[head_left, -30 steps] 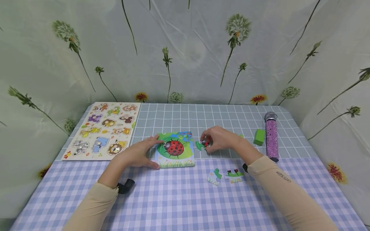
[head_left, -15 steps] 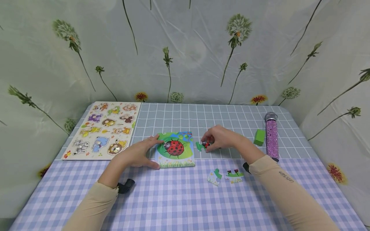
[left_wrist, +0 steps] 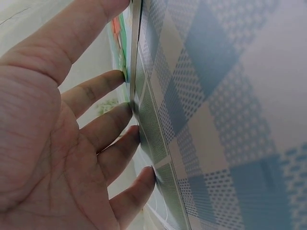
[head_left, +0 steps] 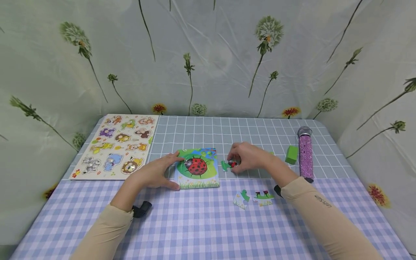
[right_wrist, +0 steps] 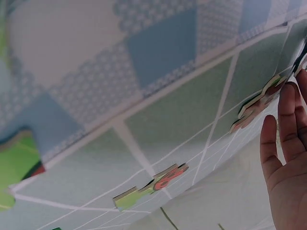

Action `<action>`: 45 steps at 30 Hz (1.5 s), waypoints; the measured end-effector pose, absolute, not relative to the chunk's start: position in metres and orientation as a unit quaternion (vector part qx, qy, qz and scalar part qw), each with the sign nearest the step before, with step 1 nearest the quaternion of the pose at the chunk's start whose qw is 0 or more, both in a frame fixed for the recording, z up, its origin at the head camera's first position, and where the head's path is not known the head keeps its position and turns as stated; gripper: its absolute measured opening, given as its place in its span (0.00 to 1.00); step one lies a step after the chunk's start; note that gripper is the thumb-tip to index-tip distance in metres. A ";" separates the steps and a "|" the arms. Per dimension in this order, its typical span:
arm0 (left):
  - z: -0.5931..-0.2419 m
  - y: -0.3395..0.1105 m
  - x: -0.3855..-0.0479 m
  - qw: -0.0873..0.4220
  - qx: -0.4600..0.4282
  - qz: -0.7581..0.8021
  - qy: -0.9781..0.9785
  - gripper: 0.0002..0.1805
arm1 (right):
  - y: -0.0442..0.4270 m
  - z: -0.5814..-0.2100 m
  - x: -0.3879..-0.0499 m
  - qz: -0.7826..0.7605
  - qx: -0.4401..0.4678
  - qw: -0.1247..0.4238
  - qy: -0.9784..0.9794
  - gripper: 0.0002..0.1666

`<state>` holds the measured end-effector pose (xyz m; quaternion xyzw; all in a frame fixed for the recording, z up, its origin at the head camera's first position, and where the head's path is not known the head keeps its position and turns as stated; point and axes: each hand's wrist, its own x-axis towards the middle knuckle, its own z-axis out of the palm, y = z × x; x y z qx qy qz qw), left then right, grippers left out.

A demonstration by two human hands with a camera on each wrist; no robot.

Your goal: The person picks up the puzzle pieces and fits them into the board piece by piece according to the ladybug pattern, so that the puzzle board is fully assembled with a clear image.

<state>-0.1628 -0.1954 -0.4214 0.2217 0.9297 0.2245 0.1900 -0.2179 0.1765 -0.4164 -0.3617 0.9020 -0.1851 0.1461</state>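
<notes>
A square ladybug picture board [head_left: 196,168] lies mid-table. My left hand [head_left: 154,172] spreads along its left side, thumb near the front corner. In the left wrist view, the straight fingers [left_wrist: 108,125] rest against the board's edge. Just right of the board, my right hand [head_left: 248,158] pinches a puzzle piece [head_left: 225,165] with green and red-and-dark print, low at the tabletop. Its fingers partly cover that piece. Closer to me lie a white-and-green piece [head_left: 241,199] and a grass-edged piece [head_left: 263,198]. The right wrist view shows a red-and-green piece [right_wrist: 153,187] on the grid cloth.
An animal peg puzzle board [head_left: 117,148] lies at the back left. On the right are a green block [head_left: 291,154] and a glittery purple microphone [head_left: 305,153]. A grey grid cloth [head_left: 195,126] covers the back, a blue checked cloth [head_left: 182,224] the front.
My right hand has shifted very slightly to the right along with the puzzle piece. The left hand stays at the ladybug board.
</notes>
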 end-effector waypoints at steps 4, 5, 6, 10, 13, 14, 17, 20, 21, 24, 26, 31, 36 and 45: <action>-0.422 -0.195 -0.163 0.188 0.222 0.222 0.930 0.55 | 0.174 -0.416 -0.217 -0.190 -0.366 0.143 0.900 0.20; -0.422 -0.194 -0.163 0.189 0.222 0.222 0.931 0.55 | 0.173 -0.416 -0.217 -0.192 -0.366 0.144 0.899 0.20; -0.422 -0.194 -0.163 0.189 0.221 0.221 0.931 0.55 | 0.173 -0.415 -0.217 -0.195 -0.365 0.145 0.899 0.20; -0.421 -0.193 -0.162 0.188 0.220 0.219 0.932 0.56 | 0.171 -0.412 -0.217 -0.207 -0.362 0.147 0.897 0.20; -0.421 -0.193 -0.162 0.186 0.219 0.216 0.933 0.56 | 0.170 -0.411 -0.217 -0.219 -0.367 0.138 0.894 0.20; -0.420 -0.193 -0.162 0.186 0.219 0.216 0.933 0.56 | 0.170 -0.411 -0.217 -0.223 -0.370 0.134 0.892 0.20; -0.421 -0.193 -0.162 0.183 0.223 0.216 0.933 0.56 | 0.169 -0.411 -0.217 -0.231 -0.377 0.124 0.888 0.19; -0.421 -0.193 -0.162 0.178 0.227 0.219 0.932 0.56 | 0.166 -0.411 -0.216 -0.237 -0.381 0.118 0.886 0.18; -0.421 -0.193 -0.162 0.175 0.231 0.219 0.932 0.56 | 0.165 -0.411 -0.216 -0.238 -0.381 0.117 0.886 0.18; -0.422 -0.195 -0.162 0.168 0.235 0.217 0.932 0.57 | 0.160 -0.411 -0.215 -0.242 -0.379 0.117 0.886 0.18; -0.423 -0.195 -0.162 0.164 0.238 0.215 0.933 0.57 | 0.157 -0.411 -0.215 -0.244 -0.378 0.117 0.885 0.18; -0.425 -0.196 -0.163 0.156 0.241 0.213 0.934 0.56 | 0.148 -0.411 -0.215 -0.241 -0.384 0.107 0.885 0.18; -0.426 -0.197 -0.162 0.142 0.243 0.208 0.937 0.56 | 0.140 -0.410 -0.214 -0.232 -0.381 0.104 0.889 0.18; -0.424 -0.197 -0.162 0.133 0.240 0.191 0.943 0.57 | 0.125 -0.411 -0.214 -0.220 -0.400 0.098 0.884 0.18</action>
